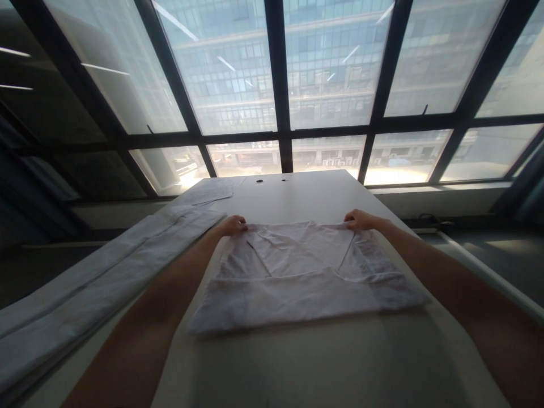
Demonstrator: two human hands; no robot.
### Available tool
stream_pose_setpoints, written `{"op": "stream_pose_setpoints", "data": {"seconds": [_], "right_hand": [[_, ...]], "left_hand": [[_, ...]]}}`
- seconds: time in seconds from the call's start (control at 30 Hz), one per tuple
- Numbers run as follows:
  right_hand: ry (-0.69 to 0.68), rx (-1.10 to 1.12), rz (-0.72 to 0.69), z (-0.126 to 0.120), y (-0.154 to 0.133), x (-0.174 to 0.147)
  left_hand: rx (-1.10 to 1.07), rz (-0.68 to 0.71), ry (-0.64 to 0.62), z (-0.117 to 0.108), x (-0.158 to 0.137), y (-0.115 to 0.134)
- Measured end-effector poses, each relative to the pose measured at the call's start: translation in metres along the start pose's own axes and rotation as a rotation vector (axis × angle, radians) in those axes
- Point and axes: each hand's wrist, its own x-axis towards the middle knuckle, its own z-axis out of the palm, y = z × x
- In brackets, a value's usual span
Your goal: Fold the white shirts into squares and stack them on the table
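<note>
A white cloth garment, partly folded, lies on the white table in front of me. Its kind is hard to make out; creases and slanting edges run across its upper half, and a wide folded band lies along its near side. At the far left corner my left hand is closed, pinching the fabric's edge. My right hand grips the same far edge near the right corner, fingers curled over it. Between the two hands the edge is stretched fairly straight.
Long folded white cloths lie along the table's left side. Beyond them is a flat white piece, perhaps paper or cloth. Two small holes show near the table's far end. Large dark-framed windows stand behind, with curtains at both sides.
</note>
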Motion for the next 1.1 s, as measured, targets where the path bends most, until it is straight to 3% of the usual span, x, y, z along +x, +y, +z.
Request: {"op": "stream_pose_setpoints", "data": {"seconds": [0.13, 0.3, 0.5, 0.63, 0.73, 0.87, 1.1], "right_hand": [[0.044, -0.017, -0.008, -0.005, -0.003, -0.005], [0.181, -0.031, -0.035, -0.01, -0.001, -0.024], [0.32, -0.017, -0.091, -0.011, -0.008, -0.066], [0.431, -0.03, -0.224, -0.004, -0.011, -0.098], [0.477, -0.062, -0.321, 0.01, -0.013, -0.12], [0.484, -0.173, -0.346, 0.035, -0.014, -0.141], [0.453, -0.31, -0.358, 0.057, -0.008, -0.148]], "left_hand": [[-0.026, 0.031, 0.059, -0.01, -0.01, 0.0], [-0.126, 0.108, 0.242, -0.021, -0.038, -0.003], [-0.14, 0.266, 0.388, -0.027, -0.084, -0.002], [-0.094, 0.393, 0.474, -0.025, -0.119, -0.005], [-0.065, 0.489, 0.459, -0.019, -0.148, -0.007], [0.031, 0.557, 0.355, -0.003, -0.181, -0.009], [0.141, 0.574, 0.18, 0.014, -0.199, -0.014]]}}
